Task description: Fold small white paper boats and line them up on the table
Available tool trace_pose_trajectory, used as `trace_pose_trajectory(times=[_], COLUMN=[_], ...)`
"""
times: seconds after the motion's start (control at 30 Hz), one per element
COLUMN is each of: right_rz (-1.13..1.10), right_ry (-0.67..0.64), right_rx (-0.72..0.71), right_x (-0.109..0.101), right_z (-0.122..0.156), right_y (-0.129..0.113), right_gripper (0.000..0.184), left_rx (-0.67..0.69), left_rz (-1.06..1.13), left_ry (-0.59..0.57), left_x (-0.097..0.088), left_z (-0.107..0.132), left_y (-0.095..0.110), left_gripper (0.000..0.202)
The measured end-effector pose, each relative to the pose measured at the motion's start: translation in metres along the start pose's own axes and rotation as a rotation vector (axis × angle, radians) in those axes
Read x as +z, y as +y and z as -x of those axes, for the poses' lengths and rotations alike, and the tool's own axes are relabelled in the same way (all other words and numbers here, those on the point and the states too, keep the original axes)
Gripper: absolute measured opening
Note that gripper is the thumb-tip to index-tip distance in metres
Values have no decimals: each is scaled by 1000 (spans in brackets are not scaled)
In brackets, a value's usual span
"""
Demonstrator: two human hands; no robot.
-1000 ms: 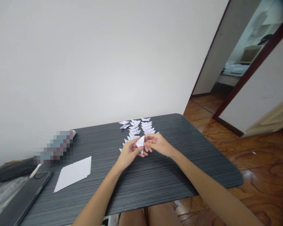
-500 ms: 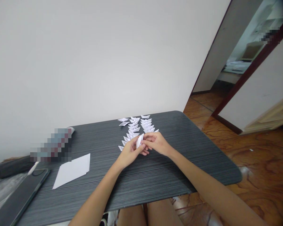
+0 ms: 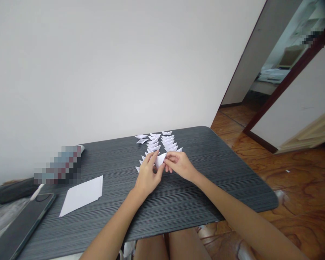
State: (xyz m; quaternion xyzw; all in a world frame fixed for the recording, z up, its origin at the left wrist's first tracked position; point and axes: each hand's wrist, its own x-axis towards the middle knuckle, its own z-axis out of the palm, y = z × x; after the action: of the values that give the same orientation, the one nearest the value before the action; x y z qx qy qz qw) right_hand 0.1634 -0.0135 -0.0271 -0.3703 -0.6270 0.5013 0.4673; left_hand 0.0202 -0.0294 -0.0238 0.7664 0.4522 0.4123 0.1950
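A small piece of folded white paper (image 3: 160,160) is held between my hands above the dark table. My left hand (image 3: 148,173) grips its left side, fingers behind and thumb below. At its right edge, my right hand (image 3: 180,164) pinches the paper between thumb and fingertips. Just beyond my hands stand several white paper boats (image 3: 154,143) in a column, partly covered by my left hand. Another column of paper boats (image 3: 169,143) runs beside it on the right.
A stack of white paper sheets (image 3: 82,195) lies on the dark striped table (image 3: 206,173) at the left. Near the left edge are a dark flat device (image 3: 29,220) and a blurred-out object (image 3: 61,164). A white wall (image 3: 141,72) rises behind the table.
My left hand has turned over, its back now facing up. The folded paper has gone from a narrow, upright shape to a wider triangular one between my fingers.
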Motion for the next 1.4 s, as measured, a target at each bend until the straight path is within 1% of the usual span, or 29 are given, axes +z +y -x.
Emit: trace_pose_trajectory(times=[0.07, 0.1, 0.2, 0.27, 0.37, 0.43, 0.5, 0.57, 0.67, 0.77, 0.83, 0.9, 1.0, 1.1, 1.2, 1.33, 1.4], right_rz=[71, 104, 151, 149, 121, 80, 24, -26, -69, -81, -77, -70, -74, -88, -84, -76, -87], right_ry=[39, 63, 116, 114, 89, 93, 108, 130, 149, 150, 165, 172, 156, 133, 99, 72, 70], right_rx=[-43, -66, -120, -141, -154, -143, -118, -93, -89, -112, -126, -127, -97, -50, -28, -84, -114], right_x=[1, 2, 3, 2, 1, 0, -1, -2, -2, -2, -2, -3, -4, -4, -3, -3, -3], right_z=[2, 3, 5, 6, 6, 4, 3, 2, 1, 2, 2, 2, 2, 3, 4, 4, 4], right_y=[-3, -4, -7, -7, -4, -3, -3, -3, -6, -7, -7, -7, -8, -12, -16, -17, -16], right_gripper=[9, 10, 7, 9, 20, 22, 21, 21, 26, 30, 22, 14, 11, 12, 13, 15, 18], left_rx=[88, 113, 115, 50, -94, -186, -259, -297, -284, -208, -125, -40, 31, 15, -52, -146, -178], left_rz=[-121, -147, -105, 20, 310, 477, 574, 618, 644, 645, 620, 549, 394, 343, 398, 495, 530], left_ry=[68, 90, 115, 98, 35, -3, -24, -25, -18, -29, -47, -45, 33, 82, 71, 60, 47], left_x=[0, 1, 2, 4, 5, 4, 2, 1, 0, 1, 2, 2, -1, -4, -5, -6, -7], left_z=[1, 1, 2, 1, -1, -3, -5, -6, -7, -5, -4, -4, -5, -5, -5, -5, -6], left_y=[0, 0, 0, -1, -1, 0, 2, 3, 4, 0, -3, -6, -7, -3, 0, 2, 3], left_gripper=[40, 39, 34, 33, 36, 40, 44, 46, 42, 41, 47, 50, 38, 30, 28, 26, 24])
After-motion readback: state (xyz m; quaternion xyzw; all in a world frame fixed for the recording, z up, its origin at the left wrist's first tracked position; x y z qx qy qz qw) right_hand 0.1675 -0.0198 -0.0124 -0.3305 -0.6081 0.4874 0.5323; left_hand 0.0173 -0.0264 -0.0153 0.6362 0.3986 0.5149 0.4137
